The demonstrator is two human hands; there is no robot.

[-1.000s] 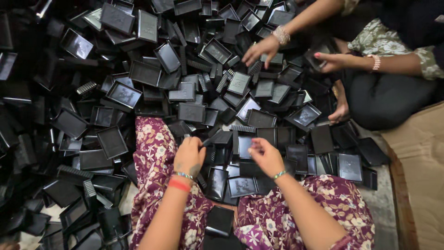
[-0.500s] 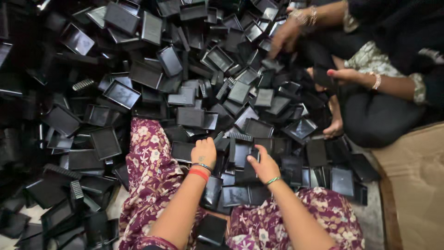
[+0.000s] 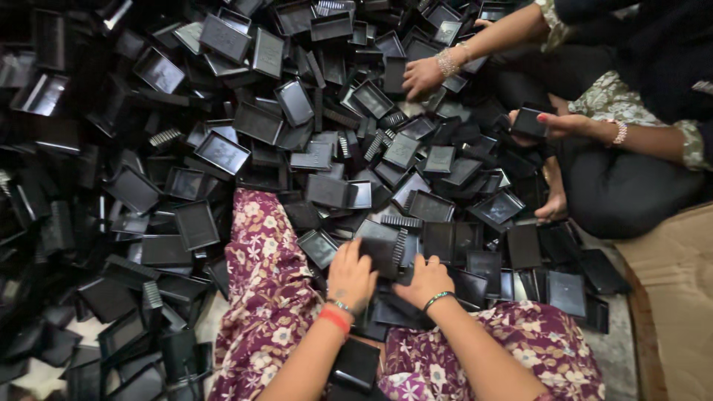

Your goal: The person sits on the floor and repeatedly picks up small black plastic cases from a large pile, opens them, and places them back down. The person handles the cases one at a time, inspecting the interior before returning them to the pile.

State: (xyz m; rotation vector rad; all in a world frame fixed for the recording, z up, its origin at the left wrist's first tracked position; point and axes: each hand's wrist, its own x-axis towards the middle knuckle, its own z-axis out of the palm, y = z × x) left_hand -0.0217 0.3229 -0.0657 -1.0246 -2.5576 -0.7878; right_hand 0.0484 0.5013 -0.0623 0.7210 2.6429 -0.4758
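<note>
- The person's left hand point(image 3: 350, 276) and right hand point(image 3: 423, 280) both clasp one black rectangular tray point(image 3: 384, 245), fingers curled over its near edges.
- The tray sits between the floral-trousered knees point(image 3: 261, 267), tilted, its long axis running roughly left to right, with a ribbed edge on its right side.
- A heap of black trays point(image 3: 223, 148) surrounds it.
- A co-worker's hand point(image 3: 422, 76) reaches into the heap at the far side.

Black plastic trays point(image 3: 223, 152) lie around me on the floor, too many to count. I see four hands: my left hand point(image 3: 350, 276), my right hand point(image 3: 425, 280), and two of a co-worker's point(image 3: 422, 76).
</note>
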